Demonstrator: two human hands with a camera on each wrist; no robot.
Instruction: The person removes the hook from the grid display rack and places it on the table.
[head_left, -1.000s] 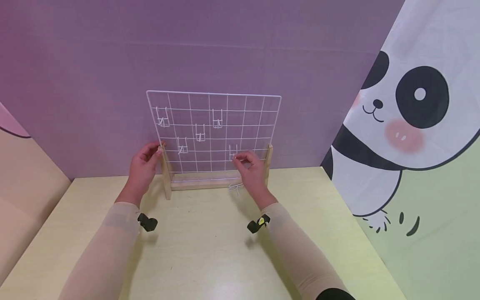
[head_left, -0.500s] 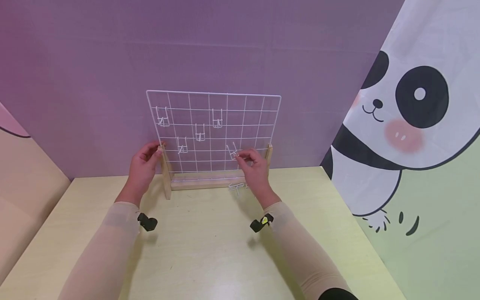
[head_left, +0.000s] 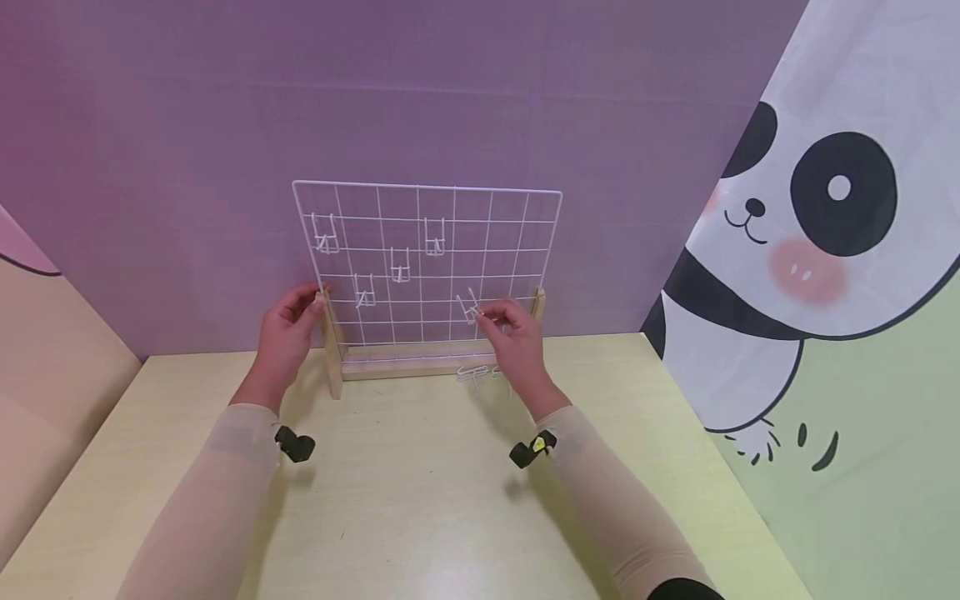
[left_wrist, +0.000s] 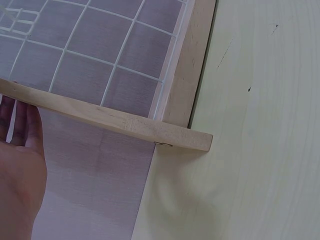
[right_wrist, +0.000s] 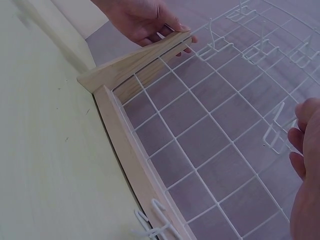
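Note:
At the left side of a white wire grid panel [head_left: 437, 276], my left hand [head_left: 288, 329] holds the top of the wooden upright [head_left: 331, 350] of the stand, thumb in front and fingers behind. In the left wrist view the fingers [left_wrist: 34, 127] lie along the back of that upright. My right hand [head_left: 516, 337] pinches a white wire hook [head_left: 471, 313] between thumb and fingertips, in front of the panel's lower right part. The hook is tilted, its two prongs pointing up; in the right wrist view this hook [right_wrist: 268, 143] overlaps the grid.
Several white hooks hang on the panel's left and middle, one a hook [head_left: 401, 273] near the centre. Loose hooks [head_left: 472, 374] lie by the wooden base bar [head_left: 408, 367], below my right hand. The pale table [head_left: 390, 500] meets a purple backdrop behind the stand.
My right hand has shifted slightly right with the hook, which was upright against the grid and is now tilted. More of the loose hooks shows. The left hand stays put.

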